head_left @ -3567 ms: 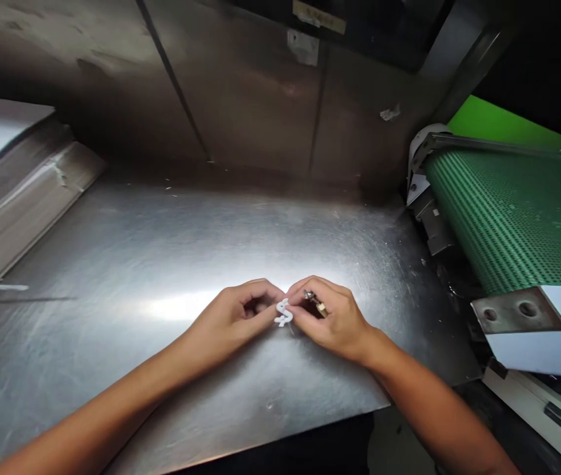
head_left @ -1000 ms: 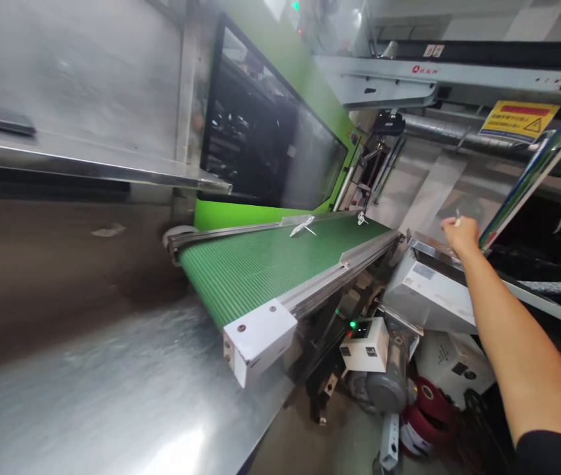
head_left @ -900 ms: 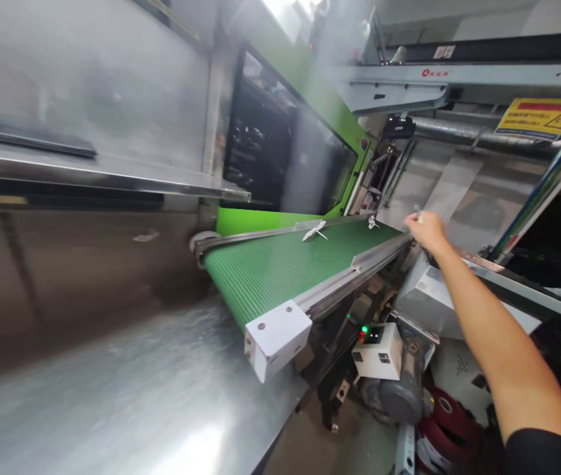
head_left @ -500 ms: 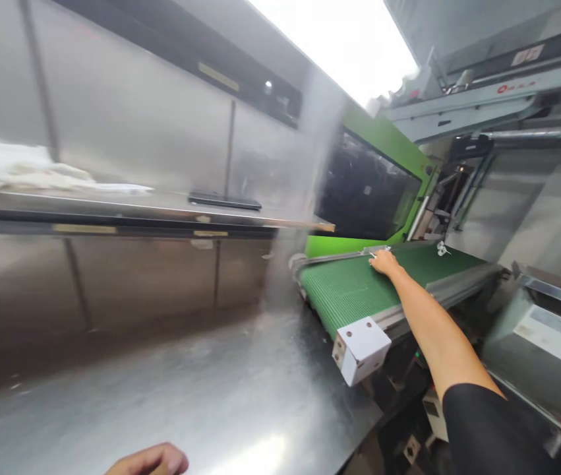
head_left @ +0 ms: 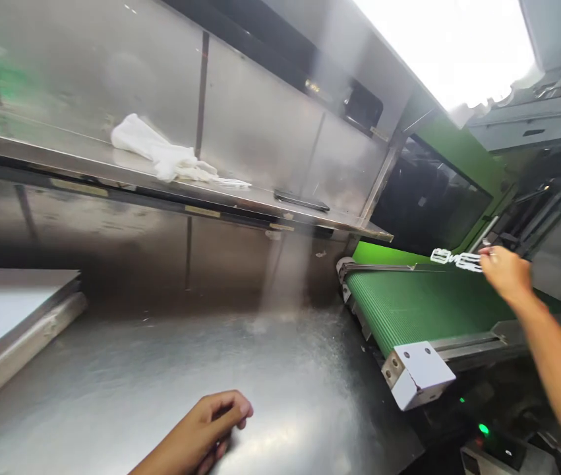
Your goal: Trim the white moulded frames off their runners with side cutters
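Note:
My right hand (head_left: 506,273) is raised over the green conveyor belt (head_left: 409,310) at the right, fingers pinched on a white plastic part (head_left: 455,258) that sticks out to its left. A small metal tool also shows at its fingertips. My left hand (head_left: 206,429) rests low on the steel table (head_left: 126,376), fingers curled loosely inward; nothing shows in it.
A steel shelf (head_left: 171,191) above the table carries a white cloth (head_left: 161,155) and a dark flat phone-like object (head_left: 302,200). A flat stack of sheets (head_left: 8,316) lies at the left. A green machine with a dark window (head_left: 428,198) stands behind the belt.
My right hand has lifted the white part off the belt and moved right. My left hand has come further into view on the table. The view has swung left.

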Demonstrator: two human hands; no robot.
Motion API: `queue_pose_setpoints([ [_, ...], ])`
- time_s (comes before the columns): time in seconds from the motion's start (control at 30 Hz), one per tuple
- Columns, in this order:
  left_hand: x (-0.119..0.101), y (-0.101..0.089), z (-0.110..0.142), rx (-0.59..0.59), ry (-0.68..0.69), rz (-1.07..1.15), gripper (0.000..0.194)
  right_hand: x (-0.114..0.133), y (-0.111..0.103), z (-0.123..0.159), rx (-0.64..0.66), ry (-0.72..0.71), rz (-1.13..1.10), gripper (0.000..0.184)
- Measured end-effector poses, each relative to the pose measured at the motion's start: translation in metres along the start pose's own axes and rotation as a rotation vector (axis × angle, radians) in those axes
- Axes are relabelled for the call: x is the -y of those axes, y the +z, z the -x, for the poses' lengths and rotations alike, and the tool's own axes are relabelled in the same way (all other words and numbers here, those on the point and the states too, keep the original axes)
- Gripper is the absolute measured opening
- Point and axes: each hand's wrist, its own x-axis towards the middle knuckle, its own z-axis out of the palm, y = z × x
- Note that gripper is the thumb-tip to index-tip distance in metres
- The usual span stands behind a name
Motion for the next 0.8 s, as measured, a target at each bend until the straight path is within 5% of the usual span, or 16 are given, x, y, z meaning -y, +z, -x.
queue_pose_setpoints([
  [0.17,-0.013,-0.003,0.005,-0.051,0.061,0.077,0.085,0.040,-0.067,0.101,-0.192,-0.138,-0.326,0.013],
  [0.27,-0.028,-0.003,0.011,-0.074,0.118,0.192,0.089,0.082,-0.072,0.189,-0.040,-0.322,-0.594,0.017],
  [0.37,-0.043,-0.005,0.022,-0.045,0.159,0.384,0.083,0.125,-0.035,0.254,0.399,-0.379,-0.830,0.014],
  [0.47,-0.053,-0.015,0.030,0.000,0.152,0.539,0.089,0.158,0.032,0.291,0.728,-0.326,-1.082,0.017],
  [0.63,-0.059,-0.035,0.034,-0.043,0.168,0.757,0.104,0.184,0.130,0.330,0.874,-0.169,-1.235,0.038],
  [0.8,-0.063,-0.036,0.028,-0.200,0.123,0.792,0.098,0.174,0.168,0.355,0.966,-0.018,-1.289,0.045],
])
